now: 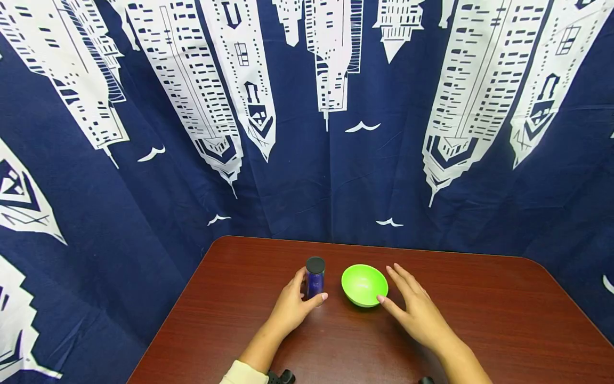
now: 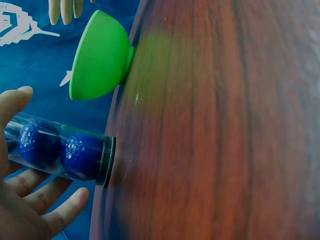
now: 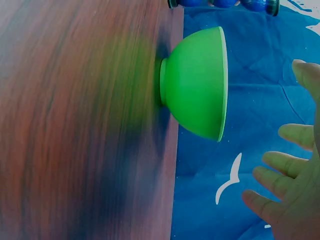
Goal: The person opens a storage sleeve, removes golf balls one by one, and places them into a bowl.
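Cloth: dark blue with white towers and birds, hanging behind the desk (image 1: 297,202).
Desk (image 1: 503,304): reddish-brown wood; both wrist views show a green tint from the bowl on its surface.
Left hand (image 1: 292,309): placed around the near and left sides of the tube, thumb and fingers spread apart; the left wrist view shows the thumb lifted away from it. Whether the fingers touch the tube cannot be told.
Tube (image 1: 315,281): upright on the desk, left of the bowl. The head view shows its black lid (image 1: 315,262); the left wrist view shows clear walls and a dark base cap (image 2: 108,161).
Balls (image 2: 82,156): blue, stacked inside the tube; three are visible at the top edge of the right wrist view, whereas the head view gives only a blue column.
Bowl (image 1: 363,287): bright green, upright between the hands. Its interior shows only from the head; the wrist views add its foot (image 3: 163,82).
Right hand (image 1: 416,309): fingers apart, holding nothing. The thumb overlaps the rim from the head, but the right wrist view shows a gap.
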Demonstrator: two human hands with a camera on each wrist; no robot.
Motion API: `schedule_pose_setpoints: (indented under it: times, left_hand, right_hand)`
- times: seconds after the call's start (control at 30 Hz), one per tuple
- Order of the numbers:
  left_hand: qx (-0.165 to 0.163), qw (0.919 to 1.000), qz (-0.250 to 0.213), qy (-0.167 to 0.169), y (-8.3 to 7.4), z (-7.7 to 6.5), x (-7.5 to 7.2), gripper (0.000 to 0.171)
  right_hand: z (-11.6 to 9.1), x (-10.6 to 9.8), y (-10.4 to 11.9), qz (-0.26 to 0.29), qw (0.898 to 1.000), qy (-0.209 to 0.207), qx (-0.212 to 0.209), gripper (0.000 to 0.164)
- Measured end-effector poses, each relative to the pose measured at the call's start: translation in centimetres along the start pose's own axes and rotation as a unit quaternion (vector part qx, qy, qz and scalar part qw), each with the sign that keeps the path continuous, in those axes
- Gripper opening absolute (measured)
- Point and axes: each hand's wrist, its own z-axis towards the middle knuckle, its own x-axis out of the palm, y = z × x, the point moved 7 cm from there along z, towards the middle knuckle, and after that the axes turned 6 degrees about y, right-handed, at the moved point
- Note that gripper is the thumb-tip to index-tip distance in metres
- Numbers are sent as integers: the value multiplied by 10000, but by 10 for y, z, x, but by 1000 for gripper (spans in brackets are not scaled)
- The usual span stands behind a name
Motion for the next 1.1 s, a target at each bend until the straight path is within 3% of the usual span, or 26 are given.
schedule_pose_setpoints:
  times: [0.37, 0.6, 0.87, 1.1]
  left_hand:
    - [-76, 9994, -155, -303, 3, 6, 2, 59]
    - [-57, 9993, -6, -365, -3, 4, 6, 55]
    - [285, 9992, 155, -251, -20, -1, 10, 52]
    - [597, 9966, 501, -269, -34, -5, 14, 55]
  right_hand:
    - [1, 7, 10, 119, 9999, 60, -92, 68]
    - [0, 7, 20, 213, 9995, 120, -178, 67]
    - [0, 8, 34, 152, 9987, -58, -490, 62]
    - [4, 11, 47, 250, 9978, 59, -607, 63]
